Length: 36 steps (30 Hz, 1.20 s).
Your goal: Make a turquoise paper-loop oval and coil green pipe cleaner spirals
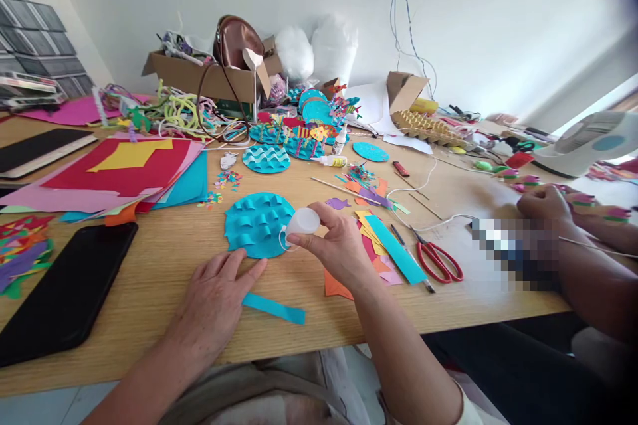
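Note:
A round blue paper piece (259,222) with rows of raised paper loops lies on the wooden table. My right hand (336,242) is closed round a small white bottle (303,221), tipped over the right edge of the round piece. My left hand (216,292) rests with fingers spread, its fingertips at the lower edge of that piece. Just right of my left hand lies a blue paper strip (276,309). The bottle's tip is hidden from view.
Red-handled scissors (439,261), a wide blue strip (396,249) and paper scraps lie to the right. A black phone (72,289) and stacked coloured paper (119,169) are at left. Another person's arms (583,265) rest at the right. Finished blue crafts (266,159) stand behind.

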### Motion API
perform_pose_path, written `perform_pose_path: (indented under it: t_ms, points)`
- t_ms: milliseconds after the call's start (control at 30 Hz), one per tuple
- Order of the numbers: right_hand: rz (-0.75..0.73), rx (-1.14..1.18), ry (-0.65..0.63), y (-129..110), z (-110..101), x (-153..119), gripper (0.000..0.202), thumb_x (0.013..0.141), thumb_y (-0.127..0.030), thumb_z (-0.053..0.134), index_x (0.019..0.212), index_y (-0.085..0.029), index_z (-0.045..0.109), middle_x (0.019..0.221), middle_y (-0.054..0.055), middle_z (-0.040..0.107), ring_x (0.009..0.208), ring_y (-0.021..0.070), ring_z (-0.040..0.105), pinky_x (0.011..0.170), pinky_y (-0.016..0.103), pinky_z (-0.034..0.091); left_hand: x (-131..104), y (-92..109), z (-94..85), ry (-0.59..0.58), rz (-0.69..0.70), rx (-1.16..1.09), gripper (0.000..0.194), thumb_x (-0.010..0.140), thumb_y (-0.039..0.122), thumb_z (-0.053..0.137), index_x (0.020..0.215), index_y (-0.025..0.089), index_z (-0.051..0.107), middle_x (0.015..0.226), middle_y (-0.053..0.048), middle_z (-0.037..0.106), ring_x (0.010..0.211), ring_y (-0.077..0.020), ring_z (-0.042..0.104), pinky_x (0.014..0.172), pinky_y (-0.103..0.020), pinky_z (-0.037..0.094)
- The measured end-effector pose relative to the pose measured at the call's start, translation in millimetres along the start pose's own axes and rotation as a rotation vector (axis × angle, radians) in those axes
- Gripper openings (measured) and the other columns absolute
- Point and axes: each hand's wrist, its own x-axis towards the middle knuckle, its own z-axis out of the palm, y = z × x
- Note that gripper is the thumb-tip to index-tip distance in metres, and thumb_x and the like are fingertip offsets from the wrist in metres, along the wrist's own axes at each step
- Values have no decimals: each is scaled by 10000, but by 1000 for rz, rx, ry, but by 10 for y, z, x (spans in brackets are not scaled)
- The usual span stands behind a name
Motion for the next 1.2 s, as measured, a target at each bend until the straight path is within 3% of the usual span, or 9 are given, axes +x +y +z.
perform_pose_path:
  t_ms: [333, 567, 1200]
  points:
    - [-11, -30, -11, -12, -11, 3, 194, 685, -318, 685, 723, -197, 539, 676, -39, 578, 656, 126, 528, 573, 219, 346, 31, 34, -74, -89, -49, -12, 590, 782, -4, 405, 1259, 334, 482, 1251, -108, 531, 1080, -290, 505, 877, -427, 428]
    - [10, -57, -57, -7, 15, 15, 211, 669, -309, 707, 760, -200, 552, 711, -33, 594, 674, 133, 535, 579, 227, 349, 24, 33, -82, -84, -42, -36, 587, 782, 1, 416, 1261, 334, 480, 1257, -112, 521, 1081, -293, 501, 877, -440, 425]
    - [27, -45, -33, -24, -18, 31, 203, 676, -319, 692, 752, -203, 544, 707, -31, 594, 684, 138, 540, 588, 232, 357, 42, 54, -124, -140, -72, -45, 618, 777, -15, 380, 1278, 339, 455, 1284, -94, 503, 1113, -274, 479, 909, -417, 401]
